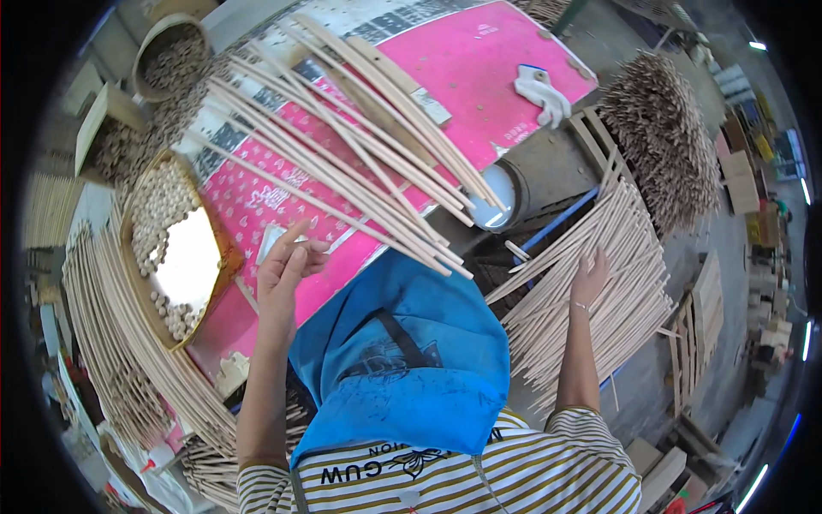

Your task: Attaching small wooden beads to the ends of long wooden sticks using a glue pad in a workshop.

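Observation:
My left hand [289, 264] hovers over the near edge of the pink-covered table, fingers partly bent and apart, with nothing in them. Beside it, several pale wooden dowels [342, 176] lie slantwise across the table, their near ends reaching past its edge. My right hand [589, 278] rests on top of a large heap of wooden dowels [629, 291] to my right; its fingers are stretched over the sticks. Left of my left hand stands a yellow-rimmed tray [221, 287] with small wooden balls [163, 201] in it.
A round container with white contents [495, 195] stands by the table's right edge. A white glove [542, 92] lies on the pink cover [462, 60]. Bundled sticks [659, 137] stand at far right; long dowels [128, 343] lie at left. A bucket [175, 56] holds brownish pieces.

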Available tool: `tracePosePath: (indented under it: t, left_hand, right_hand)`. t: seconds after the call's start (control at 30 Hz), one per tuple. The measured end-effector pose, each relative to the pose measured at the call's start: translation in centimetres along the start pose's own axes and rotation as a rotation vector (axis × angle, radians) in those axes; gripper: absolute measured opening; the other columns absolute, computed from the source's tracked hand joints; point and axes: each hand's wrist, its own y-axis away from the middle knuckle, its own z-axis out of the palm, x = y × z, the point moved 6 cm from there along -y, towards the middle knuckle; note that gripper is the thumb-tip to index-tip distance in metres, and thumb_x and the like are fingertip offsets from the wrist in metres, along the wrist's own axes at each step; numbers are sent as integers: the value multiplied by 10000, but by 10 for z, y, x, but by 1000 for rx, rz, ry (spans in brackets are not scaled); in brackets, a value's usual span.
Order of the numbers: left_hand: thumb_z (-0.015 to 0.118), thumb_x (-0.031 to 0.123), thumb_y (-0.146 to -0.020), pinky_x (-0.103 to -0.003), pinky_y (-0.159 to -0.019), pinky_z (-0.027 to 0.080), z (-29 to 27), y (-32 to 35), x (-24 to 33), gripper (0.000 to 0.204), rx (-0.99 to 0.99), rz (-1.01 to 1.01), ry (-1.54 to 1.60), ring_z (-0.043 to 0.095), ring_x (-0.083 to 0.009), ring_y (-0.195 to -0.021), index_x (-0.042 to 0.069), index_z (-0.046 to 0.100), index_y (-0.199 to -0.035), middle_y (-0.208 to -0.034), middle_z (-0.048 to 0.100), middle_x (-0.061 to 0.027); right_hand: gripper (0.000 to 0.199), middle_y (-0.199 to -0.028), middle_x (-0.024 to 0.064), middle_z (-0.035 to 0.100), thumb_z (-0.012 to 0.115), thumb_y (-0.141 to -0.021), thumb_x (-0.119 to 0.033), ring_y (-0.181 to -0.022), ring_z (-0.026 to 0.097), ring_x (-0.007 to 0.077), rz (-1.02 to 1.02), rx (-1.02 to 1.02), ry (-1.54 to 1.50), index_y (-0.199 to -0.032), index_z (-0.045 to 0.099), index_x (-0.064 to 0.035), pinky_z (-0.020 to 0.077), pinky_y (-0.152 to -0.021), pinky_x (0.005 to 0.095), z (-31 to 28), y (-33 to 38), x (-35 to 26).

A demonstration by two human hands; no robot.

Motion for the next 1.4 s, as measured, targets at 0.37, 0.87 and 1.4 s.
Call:
tracePosePath:
  t: [0.37,0.87,1.4]
  left_hand:
    - [604,105,-999,-269,-862,525,-35,53,4,361,-5,-30,-8,647,-113,-967,12,593,-1347,-1074,700,-56]
    - [732,203,-836,-405,-754,519,-306,-69,17,291,723,172,-1027,666,-253,-829,130,655,-1107,-960,643,-72]
    - [700,145,-899,-325,-699,540,-245,-29,69,133,750,395,-853,684,-210,-768,62,645,-988,-844,694,-73]
  right_hand:
    - [238,-890,180,668,689,-878,-242,-831,659,365,-618,-658,-424,-984,665,-30,511,-714,461,60,-3,-426]
    - [113,-822,44,600,646,-967,-97,-722,573,93,-532,-1112,-974,-980,640,15,448,-629,247,22,28,-565]
    - [153,-765,91,620,619,-995,-145,-659,651,168,-788,-1133,-939,-988,629,8,484,-589,306,48,77,-629]
